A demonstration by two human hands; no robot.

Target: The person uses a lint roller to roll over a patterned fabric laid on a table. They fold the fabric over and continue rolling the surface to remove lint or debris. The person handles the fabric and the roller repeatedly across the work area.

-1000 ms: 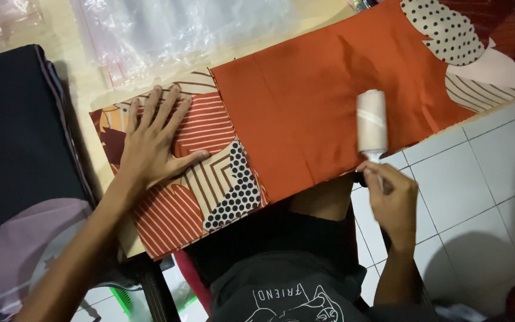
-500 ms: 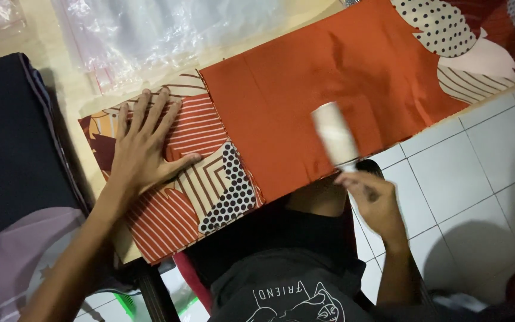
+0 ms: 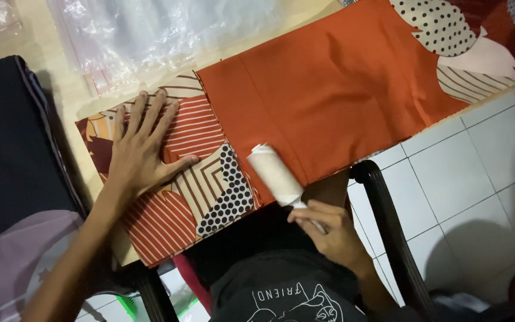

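One lint roller, one folded cloth, two hands at the near edge of the worktop.

One orange cloth (image 3: 329, 95) with striped and dotted patterned panels lies flat across the pale worktop (image 3: 61, 89), reaching its near edge. One left hand (image 3: 138, 152) rests palm-down on the patterned end, its five fingers (image 3: 150, 113) spread wide and flat, gripping nothing. One white lint roller (image 3: 274, 174) lies tilted on the cloth at the near edge, where the plain orange meets the dotted panel. One right hand (image 3: 326, 229) has its fingers curled closed around the roller's handle, just off the worktop edge. Clear plastic bags (image 3: 168, 30) lie at the far edge; their count cannot be told. One dark cloth (image 3: 13, 143) lies at the left edge.
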